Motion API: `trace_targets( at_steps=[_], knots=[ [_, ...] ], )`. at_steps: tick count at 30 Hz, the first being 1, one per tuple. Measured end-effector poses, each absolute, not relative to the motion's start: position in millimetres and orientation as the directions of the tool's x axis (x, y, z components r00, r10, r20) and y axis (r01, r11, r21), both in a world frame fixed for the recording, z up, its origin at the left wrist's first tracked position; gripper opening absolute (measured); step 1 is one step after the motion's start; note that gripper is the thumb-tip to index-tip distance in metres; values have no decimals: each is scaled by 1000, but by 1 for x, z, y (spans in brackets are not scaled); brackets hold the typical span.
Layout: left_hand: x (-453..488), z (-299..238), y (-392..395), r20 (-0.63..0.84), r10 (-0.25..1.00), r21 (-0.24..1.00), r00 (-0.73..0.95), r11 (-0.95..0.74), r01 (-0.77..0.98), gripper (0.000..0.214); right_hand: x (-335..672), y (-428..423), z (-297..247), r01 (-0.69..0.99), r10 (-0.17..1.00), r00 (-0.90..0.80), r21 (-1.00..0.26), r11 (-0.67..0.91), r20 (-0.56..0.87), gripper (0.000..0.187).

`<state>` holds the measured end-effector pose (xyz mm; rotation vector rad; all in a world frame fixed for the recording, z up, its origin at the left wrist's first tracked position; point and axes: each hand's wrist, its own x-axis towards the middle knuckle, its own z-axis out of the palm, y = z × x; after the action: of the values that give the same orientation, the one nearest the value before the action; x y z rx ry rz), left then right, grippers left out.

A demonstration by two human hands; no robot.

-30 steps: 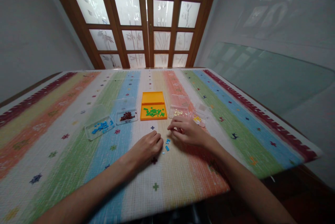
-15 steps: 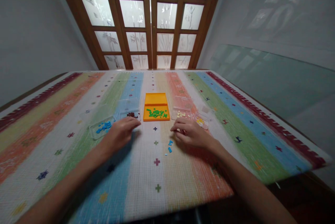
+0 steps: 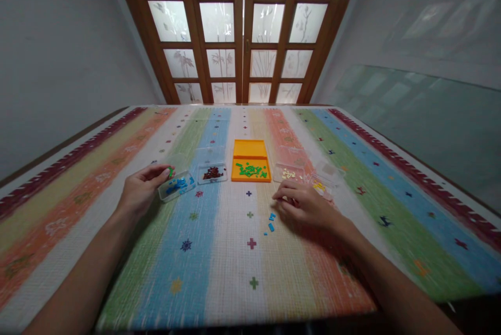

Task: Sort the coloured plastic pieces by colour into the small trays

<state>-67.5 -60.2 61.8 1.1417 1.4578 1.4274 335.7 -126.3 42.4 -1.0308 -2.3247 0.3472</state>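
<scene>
My left hand [image 3: 140, 187] is closed in a pinch at the left rim of a clear tray [image 3: 166, 199] of blue pieces [image 3: 178, 185]. A small green building brick [image 3: 171, 171] shows at its fingertips. My right hand [image 3: 303, 202] rests low over the cloth, thumb and fingers curled together; what they hold, if anything, is hidden. Just left of it lie a few loose blue bricks [image 3: 271, 227]. Behind and between the hands stands an orange case [image 3: 249, 148], its lid folded back, with many green bricks [image 3: 251, 170] inside.
A clear box of dark brown pieces [image 3: 212, 172] stands left of the case. To the right are clear boxes with cream pieces [image 3: 289, 174] and yellow pieces [image 3: 319, 186], partly behind my right hand. A striped cloth [image 3: 219, 283] covers the table; wooden doors [image 3: 242, 48] stand beyond.
My left hand has moved left, from in front of the brown pieces to the tray of blue pieces, with a green brick now visible in its fingertips. My right hand keeps its place; the view has shifted.
</scene>
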Motion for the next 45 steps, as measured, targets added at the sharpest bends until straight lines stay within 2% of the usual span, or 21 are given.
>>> trace_targets(
  at_steps=[8,17,39,45],
  knots=[
    [-72,57,-58,-20,961,999,-277,28,25,45,335,-126,42,614,755,-545,-439,655,365,14],
    [-69,59,-57,-190,951,981,-245,172,-94,14,335,-127,43,629,759,-548,-426,651,351,15],
    [-67,61,-57,-256,948,965,-187,239,-110,27,334,-129,44,637,755,-559,-405,656,343,14],
    [-64,65,-59,-257,950,961,-179,232,-148,24,334,-129,44,633,746,-563,-396,666,355,14]
  ],
)
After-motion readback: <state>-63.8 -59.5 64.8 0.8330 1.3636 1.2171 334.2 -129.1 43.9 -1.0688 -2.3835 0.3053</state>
